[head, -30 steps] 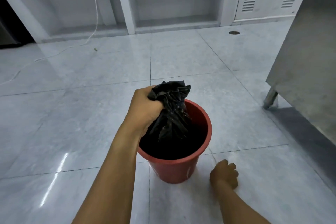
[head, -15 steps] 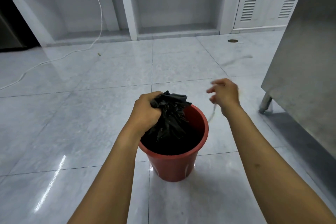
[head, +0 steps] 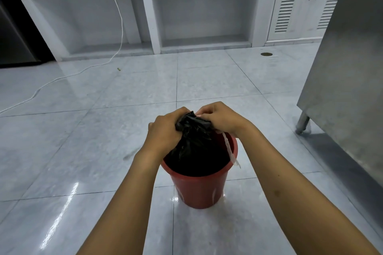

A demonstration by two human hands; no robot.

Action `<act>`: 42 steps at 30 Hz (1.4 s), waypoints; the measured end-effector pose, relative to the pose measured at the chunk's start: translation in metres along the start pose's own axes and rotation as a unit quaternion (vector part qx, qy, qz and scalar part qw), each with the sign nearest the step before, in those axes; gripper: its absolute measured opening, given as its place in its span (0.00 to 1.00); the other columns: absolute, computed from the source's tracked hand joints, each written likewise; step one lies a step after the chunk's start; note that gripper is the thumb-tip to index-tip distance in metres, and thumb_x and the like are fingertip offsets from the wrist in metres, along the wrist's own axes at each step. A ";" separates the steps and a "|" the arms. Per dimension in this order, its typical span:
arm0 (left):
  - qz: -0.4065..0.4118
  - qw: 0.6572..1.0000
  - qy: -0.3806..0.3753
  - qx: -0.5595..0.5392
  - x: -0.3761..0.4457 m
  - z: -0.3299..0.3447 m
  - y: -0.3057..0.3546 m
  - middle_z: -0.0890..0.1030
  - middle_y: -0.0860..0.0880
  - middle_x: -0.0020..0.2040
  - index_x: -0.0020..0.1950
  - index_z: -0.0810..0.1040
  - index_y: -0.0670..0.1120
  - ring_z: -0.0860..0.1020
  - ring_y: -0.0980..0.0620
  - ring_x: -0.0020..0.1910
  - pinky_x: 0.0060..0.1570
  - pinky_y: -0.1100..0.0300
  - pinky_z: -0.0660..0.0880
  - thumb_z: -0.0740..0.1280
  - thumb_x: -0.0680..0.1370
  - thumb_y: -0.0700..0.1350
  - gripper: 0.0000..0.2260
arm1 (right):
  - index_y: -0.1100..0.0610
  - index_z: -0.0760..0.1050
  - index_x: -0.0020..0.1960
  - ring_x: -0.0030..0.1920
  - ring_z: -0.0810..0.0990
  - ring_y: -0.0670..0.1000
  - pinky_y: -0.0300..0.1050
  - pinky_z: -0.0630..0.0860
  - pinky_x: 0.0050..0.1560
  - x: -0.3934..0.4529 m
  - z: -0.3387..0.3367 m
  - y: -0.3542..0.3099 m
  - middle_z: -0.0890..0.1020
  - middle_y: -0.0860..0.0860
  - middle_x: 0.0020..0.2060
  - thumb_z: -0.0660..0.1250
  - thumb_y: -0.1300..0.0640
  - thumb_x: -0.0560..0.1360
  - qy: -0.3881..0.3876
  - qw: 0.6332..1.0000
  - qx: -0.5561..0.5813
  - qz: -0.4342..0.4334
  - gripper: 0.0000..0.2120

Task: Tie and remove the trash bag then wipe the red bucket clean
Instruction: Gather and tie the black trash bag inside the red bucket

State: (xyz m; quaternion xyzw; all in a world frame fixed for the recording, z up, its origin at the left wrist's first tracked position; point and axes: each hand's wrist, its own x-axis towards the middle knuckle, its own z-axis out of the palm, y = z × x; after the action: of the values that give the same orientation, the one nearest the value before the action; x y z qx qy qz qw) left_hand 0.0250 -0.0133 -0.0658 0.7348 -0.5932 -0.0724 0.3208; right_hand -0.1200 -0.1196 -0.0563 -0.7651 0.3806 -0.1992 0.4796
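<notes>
A red bucket (head: 199, 190) stands on the tiled floor in front of me. A black trash bag (head: 194, 141) fills it, its top gathered into a neck above the rim. My left hand (head: 165, 130) is closed around that neck from the left. My right hand (head: 219, 118) presses against the neck from the right, fingers pinching a thin white strip (head: 230, 149) that hangs down over the bucket's right rim. How the strip lies around the bag's neck is hidden by my fingers.
A steel cabinet (head: 350, 80) on a round leg (head: 301, 122) stands close at the right. White built-in counter niches (head: 203, 16) and louvred doors (head: 300, 6) line the back wall. A white cable (head: 68, 76) trails across the floor at left. A floor drain (head: 266, 54) lies far right.
My right hand rose from the floor beside the bucket with the white strip and came onto the bag's neck. The left hand kept its hold. My view tilted up.
</notes>
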 end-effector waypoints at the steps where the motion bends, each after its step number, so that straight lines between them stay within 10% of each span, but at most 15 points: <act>1: 0.003 1.000 0.019 -0.006 0.001 0.000 -0.001 0.81 0.56 0.36 0.48 0.75 0.58 0.77 0.56 0.37 0.42 0.56 0.74 0.62 0.74 0.44 0.09 | 0.54 0.81 0.42 0.32 0.74 0.45 0.36 0.68 0.32 0.001 0.000 0.002 0.79 0.47 0.32 0.65 0.58 0.76 0.028 0.999 -0.014 0.002 0.08; 5: -0.053 0.995 0.084 -0.008 0.006 0.005 0.002 0.79 0.50 0.33 0.40 0.75 0.46 0.75 0.49 0.34 0.32 0.58 0.69 0.60 0.73 0.40 0.06 | 0.56 0.76 0.39 0.30 0.75 0.47 0.36 0.69 0.27 0.002 0.001 0.010 0.77 0.48 0.32 0.66 0.59 0.76 0.098 0.988 -0.115 0.021 0.07; 8: -0.158 0.979 0.090 -0.093 0.007 0.008 0.012 0.81 0.46 0.32 0.40 0.77 0.44 0.81 0.46 0.28 0.28 0.56 0.79 0.57 0.70 0.34 0.10 | 0.60 0.78 0.42 0.28 0.81 0.49 0.39 0.77 0.28 -0.009 0.004 0.008 0.81 0.53 0.33 0.68 0.60 0.76 0.007 0.996 -0.060 0.060 0.06; 14: -0.310 0.902 0.090 -0.286 0.015 0.016 0.016 0.84 0.40 0.47 0.52 0.80 0.40 0.84 0.38 0.43 0.44 0.50 0.81 0.58 0.73 0.32 0.14 | 0.59 0.76 0.37 0.31 0.73 0.50 0.41 0.69 0.35 -0.020 0.025 -0.011 0.77 0.53 0.32 0.71 0.61 0.73 0.003 0.997 -0.003 0.071 0.08; 23: -0.330 0.903 0.086 -0.261 0.009 0.025 0.025 0.79 0.46 0.48 0.58 0.76 0.43 0.76 0.50 0.38 0.34 0.58 0.72 0.57 0.76 0.37 0.14 | 0.63 0.78 0.45 0.39 0.84 0.56 0.57 0.81 0.54 -0.028 0.056 -0.021 0.83 0.56 0.34 0.62 0.69 0.76 -0.011 0.937 0.305 0.172 0.07; 29: -0.372 0.816 -0.006 -0.442 0.006 0.014 0.026 0.83 0.43 0.37 0.43 0.81 0.45 0.81 0.44 0.32 0.29 0.55 0.78 0.53 0.75 0.34 0.17 | 0.56 0.70 0.47 0.34 0.82 0.55 0.55 0.82 0.41 -0.032 0.059 -0.030 0.82 0.56 0.35 0.62 0.69 0.77 -0.031 0.937 0.301 0.173 0.08; 37: -0.343 0.784 -0.115 -0.504 0.002 0.007 0.020 0.80 0.47 0.35 0.51 0.81 0.44 0.77 0.50 0.26 0.29 0.60 0.75 0.55 0.79 0.40 0.15 | 0.56 0.69 0.45 0.30 0.79 0.51 0.43 0.77 0.32 -0.028 0.061 -0.020 0.81 0.53 0.27 0.66 0.76 0.71 0.030 0.903 0.386 0.186 0.15; 42: -0.303 0.855 -0.070 -0.415 0.002 0.011 0.021 0.81 0.45 0.37 0.65 0.72 0.41 0.77 0.52 0.25 0.22 0.64 0.70 0.57 0.74 0.38 0.19 | 0.59 0.72 0.45 0.31 0.80 0.51 0.48 0.81 0.41 -0.024 0.062 -0.014 0.80 0.55 0.32 0.61 0.78 0.72 0.034 0.914 0.371 0.162 0.14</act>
State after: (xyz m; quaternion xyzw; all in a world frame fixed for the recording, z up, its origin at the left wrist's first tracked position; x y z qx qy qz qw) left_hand 0.0029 -0.0214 -0.0618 0.6698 -0.2771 -0.4566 0.5158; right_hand -0.0881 -0.0616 -0.0711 -0.4529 0.4140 -0.2714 0.7416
